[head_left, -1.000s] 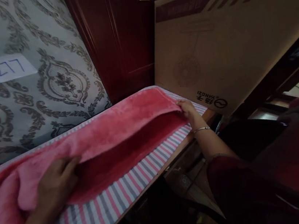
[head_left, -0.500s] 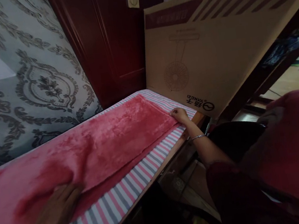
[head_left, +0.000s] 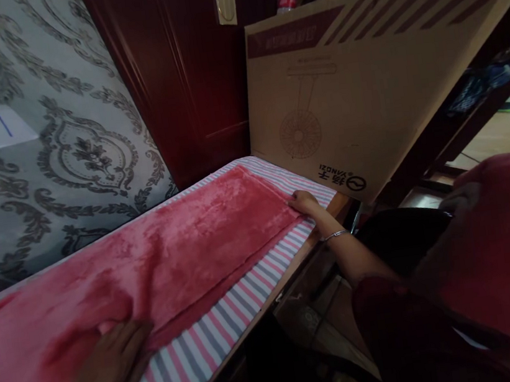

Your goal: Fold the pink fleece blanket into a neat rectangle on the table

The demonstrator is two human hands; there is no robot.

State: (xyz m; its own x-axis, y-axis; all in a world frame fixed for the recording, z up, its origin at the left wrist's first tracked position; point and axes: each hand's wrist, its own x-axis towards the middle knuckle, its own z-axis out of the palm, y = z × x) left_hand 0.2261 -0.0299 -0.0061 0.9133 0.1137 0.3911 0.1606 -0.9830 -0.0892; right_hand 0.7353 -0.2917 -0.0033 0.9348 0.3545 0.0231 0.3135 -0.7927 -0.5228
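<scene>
I'm watching a plush pink-red fleece blanket (head_left: pixel 209 234) lying lengthwise along a bench or tabletop, spread over a white cloth striped in pink and grey (head_left: pixel 204 342). My right hand (head_left: pixel 302 202), at the blanket's far right end, has its fingers closed on the near corner, just above the stripes. My left hand (head_left: pixel 110 360) is down on the near edge at the other side, fingers bent over the pile; whether it pinches the fabric or merely presses, I can't tell from here.

Here's my first worry: a soft ridge (head_left: pixel 143 287) stands up just beyond the left fingers. If the two hands pull unevenly, that slack could set into a crease. A lower layer shows as a thin strip along the near side, so if only the top layer is gripped, the two edges could slide out of line.

Second, the striped cloth itself: the blanket rests on it, and a sideways drag could ruck it up or draw it over the bare wooden edge (head_left: pixel 257 316). And near the right hand stands a large brown cardboard box (head_left: pixel 364 95); a wide outward sweep there could bump it.
</scene>
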